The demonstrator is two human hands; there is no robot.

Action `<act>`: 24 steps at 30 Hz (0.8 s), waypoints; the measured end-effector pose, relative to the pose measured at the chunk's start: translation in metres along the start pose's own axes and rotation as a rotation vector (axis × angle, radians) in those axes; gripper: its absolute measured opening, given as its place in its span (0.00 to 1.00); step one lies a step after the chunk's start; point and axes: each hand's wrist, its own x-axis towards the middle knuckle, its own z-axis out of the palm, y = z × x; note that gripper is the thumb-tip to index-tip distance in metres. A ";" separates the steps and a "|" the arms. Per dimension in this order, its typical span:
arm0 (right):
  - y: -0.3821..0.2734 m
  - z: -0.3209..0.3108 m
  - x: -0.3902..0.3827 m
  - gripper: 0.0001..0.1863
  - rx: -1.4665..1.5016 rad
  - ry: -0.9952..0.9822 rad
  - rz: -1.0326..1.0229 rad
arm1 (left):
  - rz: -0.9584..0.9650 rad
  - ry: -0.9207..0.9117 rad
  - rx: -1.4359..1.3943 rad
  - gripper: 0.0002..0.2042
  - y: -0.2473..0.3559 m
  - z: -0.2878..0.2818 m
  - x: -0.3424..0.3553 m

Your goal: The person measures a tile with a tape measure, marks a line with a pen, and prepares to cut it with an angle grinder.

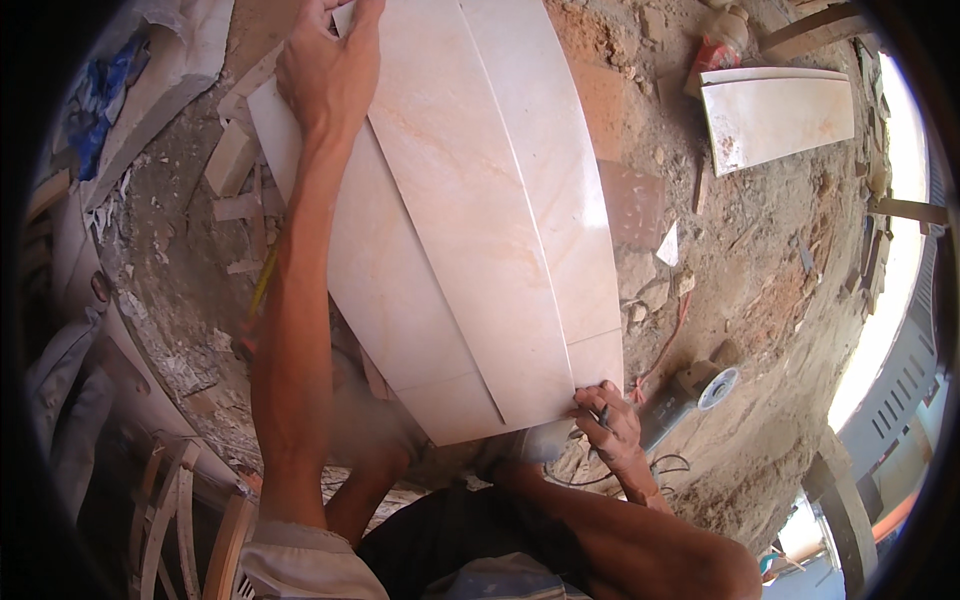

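Note:
Several long cream tile pieces lie side by side on rubble. My left hand (330,70) reaches far forward and grips the far end of the middle tile strip (470,220), fingers curled over its edge. This strip overlaps a wider cream tile (385,300) on its left. A narrower strip (565,180) lies along its right. My right hand (610,425) is at the near right corner of the tiles. It pinches a small dark pencil-like thing (603,414) against the tile edge.
A grey angle grinder (690,392) with its cable lies on the dirt just right of my right hand. Another cream tile (780,115) and a red-and-white bottle (720,45) lie at the far right. Wood scraps (235,205) and a wooden chair (190,520) are at left.

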 end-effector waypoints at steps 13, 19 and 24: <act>0.004 0.004 -0.005 0.15 -0.014 -0.003 -0.009 | 0.021 -0.036 0.073 0.19 0.008 -0.002 -0.004; -0.001 0.000 -0.003 0.16 0.006 -0.003 0.002 | 0.051 -0.014 0.097 0.19 0.007 0.001 -0.003; -0.002 0.004 0.006 0.16 0.014 0.008 -0.010 | 0.129 -0.002 0.146 0.21 -0.007 -0.009 0.008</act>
